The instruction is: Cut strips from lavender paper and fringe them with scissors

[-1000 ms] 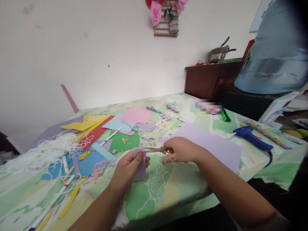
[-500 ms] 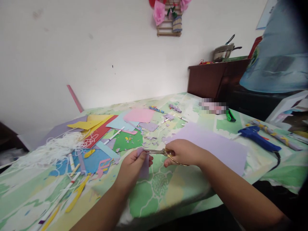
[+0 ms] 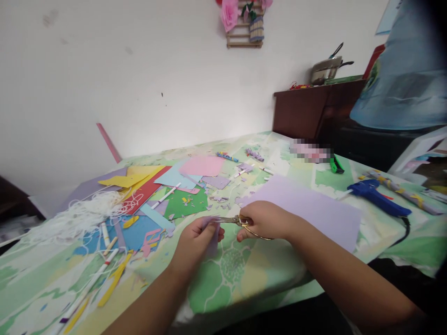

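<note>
Near the table's front edge, my left hand [image 3: 197,239] pinches a small piece of purple paper [image 3: 213,243] between thumb and fingers. Scissors [image 3: 230,220] with gold-coloured handles are gripped in my right hand [image 3: 263,219], their blades pointing left and meeting the top of the small piece. Whether the blades are parted I cannot tell. A large purple sheet [image 3: 314,209] lies flat on the table, partly behind my right hand and forearm. Purple scraps [image 3: 220,199] are scattered just beyond the scissors.
Left lie tangled white string [image 3: 87,214], coloured sheets including a green one [image 3: 186,203], and several markers [image 3: 166,196]. Toward the right are a blue glue gun [image 3: 379,197] with its cord and a green cutter [image 3: 336,164]. A large water bottle [image 3: 401,93] stands beyond the table.
The small purple piece has tilted and turned slightly in my left hand, and the blades now sit closer over its top. My right hand keeps its hold on the scissors.
</note>
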Available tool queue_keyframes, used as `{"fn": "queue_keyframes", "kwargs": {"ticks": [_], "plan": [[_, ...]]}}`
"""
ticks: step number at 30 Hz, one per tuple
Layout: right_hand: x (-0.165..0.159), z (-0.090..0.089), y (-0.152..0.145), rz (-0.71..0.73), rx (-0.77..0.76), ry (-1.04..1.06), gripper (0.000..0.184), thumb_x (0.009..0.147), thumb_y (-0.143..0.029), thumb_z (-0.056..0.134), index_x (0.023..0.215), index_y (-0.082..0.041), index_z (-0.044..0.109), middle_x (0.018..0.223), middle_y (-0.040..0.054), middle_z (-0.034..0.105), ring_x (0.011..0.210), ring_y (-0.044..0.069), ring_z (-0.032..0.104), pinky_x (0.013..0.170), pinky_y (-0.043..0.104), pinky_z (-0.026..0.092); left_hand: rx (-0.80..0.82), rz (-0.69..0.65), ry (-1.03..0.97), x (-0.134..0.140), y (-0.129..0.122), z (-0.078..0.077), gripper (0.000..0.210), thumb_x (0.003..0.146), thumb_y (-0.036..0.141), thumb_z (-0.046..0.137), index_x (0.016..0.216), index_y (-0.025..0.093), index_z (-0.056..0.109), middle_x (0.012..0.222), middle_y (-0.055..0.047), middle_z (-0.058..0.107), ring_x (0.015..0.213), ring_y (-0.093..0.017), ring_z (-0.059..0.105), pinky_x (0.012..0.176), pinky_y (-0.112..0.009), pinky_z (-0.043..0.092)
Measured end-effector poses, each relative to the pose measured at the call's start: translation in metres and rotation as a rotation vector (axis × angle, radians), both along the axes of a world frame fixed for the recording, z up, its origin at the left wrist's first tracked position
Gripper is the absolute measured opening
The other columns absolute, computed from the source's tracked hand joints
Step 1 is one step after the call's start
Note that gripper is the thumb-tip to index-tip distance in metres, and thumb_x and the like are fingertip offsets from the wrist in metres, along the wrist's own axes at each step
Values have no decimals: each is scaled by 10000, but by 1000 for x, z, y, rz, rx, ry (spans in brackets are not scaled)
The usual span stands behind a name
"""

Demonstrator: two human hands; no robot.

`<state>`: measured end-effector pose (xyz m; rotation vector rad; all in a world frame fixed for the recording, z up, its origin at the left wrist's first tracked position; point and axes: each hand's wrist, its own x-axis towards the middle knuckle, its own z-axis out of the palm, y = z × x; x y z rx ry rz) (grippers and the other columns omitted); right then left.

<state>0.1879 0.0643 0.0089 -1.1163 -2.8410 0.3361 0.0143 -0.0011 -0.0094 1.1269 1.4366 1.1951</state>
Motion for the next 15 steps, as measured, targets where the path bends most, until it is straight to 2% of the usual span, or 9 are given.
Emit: {"fn": "queue_keyframes", "kwargs": {"ticks": [7,15], "plan": [[1,-3,2,23,-2,-12,552,586,-704,325,600,-184,512,505,-8,479,428,82,337,412,207,197,-20,-60,-12,-3,2,-5,209,640,360,551,649,151,566,543,16,580,477,-94,526,451,-199,396],[3,-3,1,53,-17,23,527,583,-684,369,582,-177,514,488,-16,460,433,76,333,409,205,195,-33,-95,3,-5,-2,-2,225,655,368,536,615,147,564,533,9,580,452,-85,507,427,-188,363]]}}
